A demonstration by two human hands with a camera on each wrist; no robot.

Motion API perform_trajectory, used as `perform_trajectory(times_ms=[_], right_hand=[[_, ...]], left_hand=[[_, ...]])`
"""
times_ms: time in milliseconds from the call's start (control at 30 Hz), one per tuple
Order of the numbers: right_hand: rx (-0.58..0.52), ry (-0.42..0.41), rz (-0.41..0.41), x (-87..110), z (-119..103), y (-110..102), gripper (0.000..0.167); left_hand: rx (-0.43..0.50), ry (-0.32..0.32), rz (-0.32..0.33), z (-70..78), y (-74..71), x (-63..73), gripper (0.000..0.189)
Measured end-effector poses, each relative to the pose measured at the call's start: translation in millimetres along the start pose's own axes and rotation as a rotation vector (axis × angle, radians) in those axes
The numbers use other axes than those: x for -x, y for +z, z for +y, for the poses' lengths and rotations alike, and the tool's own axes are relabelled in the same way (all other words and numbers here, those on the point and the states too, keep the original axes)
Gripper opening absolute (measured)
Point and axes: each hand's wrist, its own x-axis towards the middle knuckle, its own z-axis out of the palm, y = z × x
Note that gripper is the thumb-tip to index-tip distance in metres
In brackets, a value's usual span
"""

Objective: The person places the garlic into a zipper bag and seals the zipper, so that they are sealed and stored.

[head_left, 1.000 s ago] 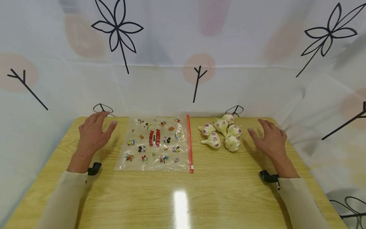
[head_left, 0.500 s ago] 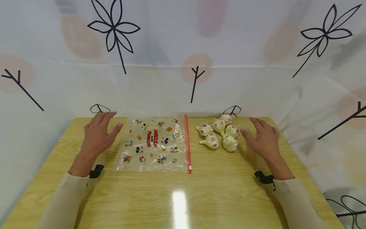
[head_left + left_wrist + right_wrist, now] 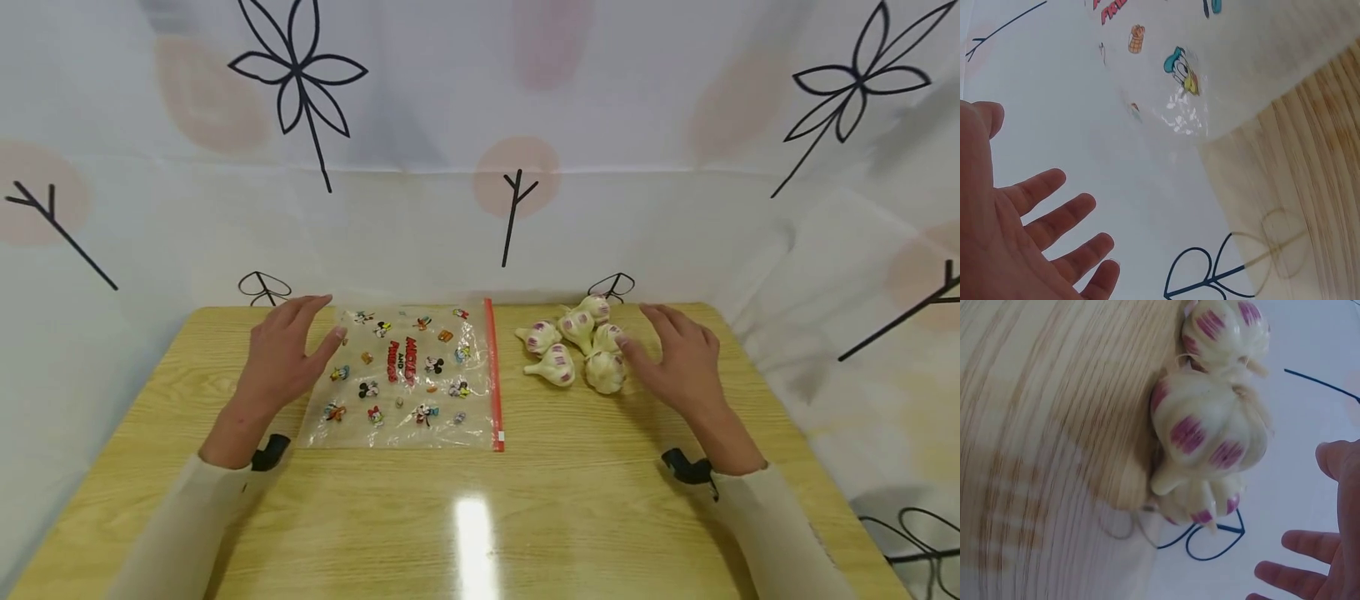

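Observation:
A clear zip bag (image 3: pixel 405 375) printed with cartoon figures lies flat on the table, its red zip strip (image 3: pixel 495 375) along the right side. My left hand (image 3: pixel 281 362) hovers at the bag's left edge, fingers spread and holding nothing. To the right of the bag sits a cluster of several garlic bulbs (image 3: pixel 557 365), white with purple marks. Beside them is my right hand (image 3: pixel 678 362), thumb overlapping the nearest bulbs in the head view. In the right wrist view its fingers (image 3: pixel 1310 547) are spread, apart from the garlic (image 3: pixel 1210 425).
The wooden table (image 3: pixel 360 517) ends at the back against a white cloth (image 3: pixel 405 233) with line-drawn plants, which also hangs at both sides. A bright light reflection shows on the table's front part.
My left hand has moved right, up to the bag's edge. My right hand has moved left, closer to the garlic. The bag and bulbs have stayed in place.

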Motion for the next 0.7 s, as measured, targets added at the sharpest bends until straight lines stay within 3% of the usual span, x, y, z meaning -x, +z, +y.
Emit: perform_trajectory(times_ms=[500, 700], right_hand=[[-0.011, -0.089, 0.03, 4.7, -20.7, 11.5, 0.06], [-0.013, -0.122, 0.026, 6.4, -28.4, 13.4, 0.06]], left_hand=[[-0.012, 0.074, -0.034, 21.4, 8.9, 3.0, 0.054], [-0.001, 0.073, -0.072, 29.7, 15.8, 5.4, 0.054]])
